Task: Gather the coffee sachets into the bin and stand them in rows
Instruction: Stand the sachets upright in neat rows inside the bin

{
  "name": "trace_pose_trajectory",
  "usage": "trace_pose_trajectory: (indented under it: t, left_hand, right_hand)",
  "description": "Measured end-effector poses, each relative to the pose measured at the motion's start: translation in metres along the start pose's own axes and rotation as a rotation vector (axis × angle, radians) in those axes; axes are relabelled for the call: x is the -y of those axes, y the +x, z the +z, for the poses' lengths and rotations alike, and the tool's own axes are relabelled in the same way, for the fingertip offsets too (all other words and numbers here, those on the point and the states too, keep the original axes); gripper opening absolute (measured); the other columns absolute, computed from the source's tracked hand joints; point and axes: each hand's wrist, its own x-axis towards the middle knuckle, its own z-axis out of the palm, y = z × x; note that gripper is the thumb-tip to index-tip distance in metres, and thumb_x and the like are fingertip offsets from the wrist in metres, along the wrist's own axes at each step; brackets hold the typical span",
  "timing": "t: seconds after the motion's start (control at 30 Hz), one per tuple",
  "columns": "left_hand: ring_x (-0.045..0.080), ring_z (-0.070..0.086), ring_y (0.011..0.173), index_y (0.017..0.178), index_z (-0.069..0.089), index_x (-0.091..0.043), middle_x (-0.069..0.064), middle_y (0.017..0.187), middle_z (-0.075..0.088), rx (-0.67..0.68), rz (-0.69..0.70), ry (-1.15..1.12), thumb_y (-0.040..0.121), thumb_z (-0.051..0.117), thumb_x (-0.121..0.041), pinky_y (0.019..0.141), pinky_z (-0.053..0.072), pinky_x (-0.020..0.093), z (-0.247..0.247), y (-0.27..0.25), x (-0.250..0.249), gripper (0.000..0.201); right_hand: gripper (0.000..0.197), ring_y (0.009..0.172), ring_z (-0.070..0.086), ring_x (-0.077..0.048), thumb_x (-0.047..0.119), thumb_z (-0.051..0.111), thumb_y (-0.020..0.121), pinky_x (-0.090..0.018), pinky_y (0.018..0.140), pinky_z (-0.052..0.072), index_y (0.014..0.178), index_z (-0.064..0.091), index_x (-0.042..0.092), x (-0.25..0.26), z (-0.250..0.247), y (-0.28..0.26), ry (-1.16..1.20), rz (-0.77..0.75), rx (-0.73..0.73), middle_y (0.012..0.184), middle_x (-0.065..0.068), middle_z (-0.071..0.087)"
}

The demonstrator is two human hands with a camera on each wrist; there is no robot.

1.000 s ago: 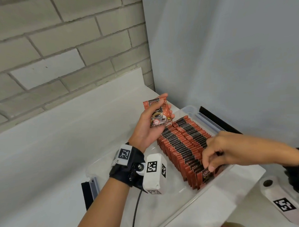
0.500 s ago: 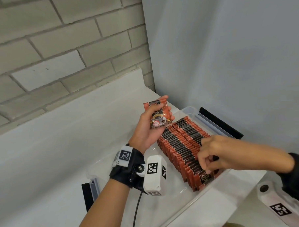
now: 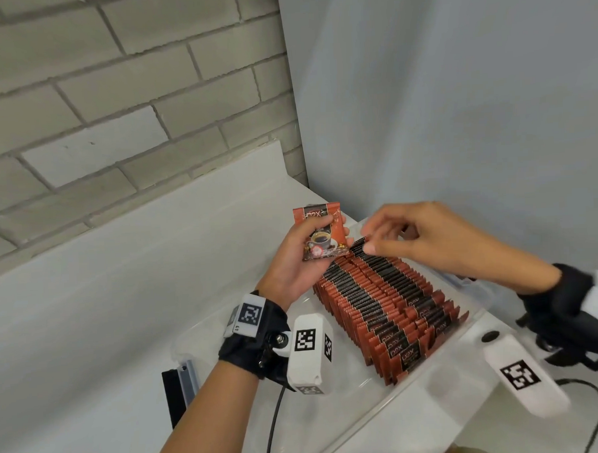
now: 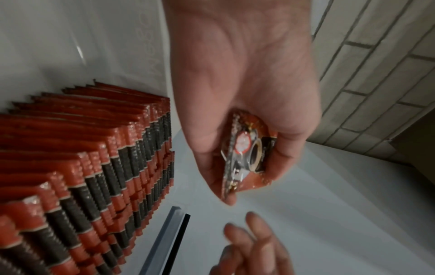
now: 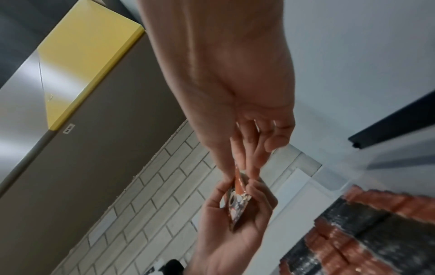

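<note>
Meanwhile the bin (image 3: pixel 444 360) holds packed upright rows (image 3: pixel 386 304); the right hand (image 3: pixel 425 236), open-fingered, has left their near end for the far end, reaching toward the sachets (image 3: pixel 320 233) pinched in the left hand (image 3: pixel 299 260), likely next to be slotted in.

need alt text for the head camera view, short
A left hand holds up one coffee sachet while the right hand reaches toward it with loosely curled fingers, above a clear bin. Red and black sachets stand in rows inside the bin, on a white counter by a brick wall.
</note>
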Motion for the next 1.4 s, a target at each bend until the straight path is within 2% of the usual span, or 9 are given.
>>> trace_pose_trajectory:
  t: [0.2, 0.43, 0.57, 0.77, 0.9, 1.07, 1.23, 1.33, 1.4]
  left_hand:
    - [0.020, 0.061, 0.078, 0.092, 0.064, -0.004, 0.013, 0.089, 0.062, 0.130, -0.070, 0.089, 0.084, 0.055, -0.004, 0.070, 0.055, 0.032, 0.001, -0.003, 0.002, 0.012]
    - [0.024, 0.057, 0.093, 0.105, 0.056, -0.007, 0.015, 0.103, 0.058, 0.274, -0.147, 0.139, 0.064, 0.081, -0.015, 0.085, 0.046, 0.035, -0.002, -0.006, -0.001, 0.049]
    - [0.019, 0.057, 0.087, 0.102, 0.060, -0.013, 0.006, 0.096, 0.057, 0.173, -0.036, 0.003, 0.057, 0.086, -0.032, 0.083, 0.047, 0.032, -0.010, -0.004, -0.013, 0.055]
    - [0.017, 0.056, 0.083, 0.100, 0.060, -0.016, 0.002, 0.091, 0.057, -0.006, 0.055, -0.030, 0.078, 0.066, -0.034, 0.081, 0.048, 0.031, -0.012, -0.007, -0.021, 0.029]
    - [0.013, 0.049, 0.068, 0.087, 0.056, -0.016, 0.000, 0.076, 0.051, -0.216, -0.015, 0.096, 0.092, 0.056, -0.024, 0.068, 0.047, 0.025, 0.001, -0.011, -0.026, 0.009]
    - [0.011, 0.046, 0.059, 0.082, 0.053, -0.016, -0.001, 0.068, 0.048, -0.259, -0.234, 0.242, 0.092, 0.055, -0.028, 0.058, 0.045, 0.024, 0.019, -0.052, -0.017, 0.016]
    - [0.015, 0.052, 0.085, 0.104, 0.059, -0.012, 0.000, 0.092, 0.053, -0.469, -0.382, 0.517, 0.089, 0.057, -0.045, 0.081, 0.047, 0.031, 0.017, -0.097, 0.018, 0.036]
    - [0.018, 0.054, 0.117, 0.139, 0.040, -0.004, 0.008, 0.124, 0.056, -0.393, -0.504, 0.397, 0.089, 0.053, -0.052, 0.106, 0.041, 0.034, 0.020, -0.108, 0.040, 0.071]
    - [0.017, 0.061, 0.111, 0.142, 0.038, -0.003, 0.009, 0.118, 0.064, -0.283, -0.549, 0.290, 0.093, 0.044, -0.055, 0.107, 0.040, 0.030, 0.025, -0.107, 0.051, 0.072]
  right_hand:
    - [0.045, 0.085, 0.063, -0.004, 0.054, 0.066, 0.071, -0.018, 0.074, 0.046, 0.106, 0.060, 0.027, 0.011, 0.008, 0.022, 0.156, 0.069, -0.087, 0.091, 0.008, 0.069]
    - [0.009, 0.078, 0.065, 0.000, 0.022, 0.070, 0.084, -0.021, 0.078, 0.048, 0.091, 0.070, 0.028, 0.007, -0.007, 0.008, 0.128, 0.115, 0.016, 0.084, 0.006, 0.072]
    - [0.005, 0.075, 0.068, -0.004, 0.018, 0.073, 0.082, -0.016, 0.074, 0.048, 0.084, 0.071, 0.023, 0.008, -0.006, -0.026, 0.178, 0.121, 0.156, 0.079, 0.007, 0.074]
    - [0.008, 0.082, 0.067, 0.003, 0.018, 0.072, 0.084, -0.008, 0.075, 0.044, 0.087, 0.073, 0.026, 0.001, 0.002, -0.060, 0.069, 0.081, 0.558, 0.083, 0.018, 0.073]
    - [0.012, 0.081, 0.061, 0.007, 0.021, 0.071, 0.085, -0.006, 0.070, 0.040, 0.087, 0.073, 0.033, -0.006, -0.009, -0.053, -0.173, -0.023, 0.586, 0.077, 0.032, 0.063]
    - [0.011, 0.083, 0.052, 0.011, 0.027, 0.068, 0.087, -0.003, 0.073, 0.034, 0.095, 0.073, 0.032, -0.015, 0.002, -0.046, -0.435, -0.179, 0.626, 0.076, 0.032, 0.053]
    - [0.006, 0.085, 0.054, 0.001, 0.027, 0.069, 0.085, -0.007, 0.071, 0.035, 0.089, 0.068, 0.031, -0.020, 0.008, -0.041, -0.500, -0.218, 0.653, 0.081, 0.020, 0.058]
    - [0.014, 0.078, 0.057, 0.000, 0.026, 0.069, 0.084, -0.004, 0.069, 0.035, 0.079, 0.058, 0.033, -0.019, 0.010, -0.037, -0.476, -0.220, 0.676, 0.078, 0.016, 0.060]
    - [0.013, 0.077, 0.056, 0.003, 0.023, 0.068, 0.084, -0.003, 0.068, 0.036, 0.076, 0.062, 0.031, -0.019, 0.012, -0.035, -0.465, -0.231, 0.700, 0.073, 0.019, 0.058]
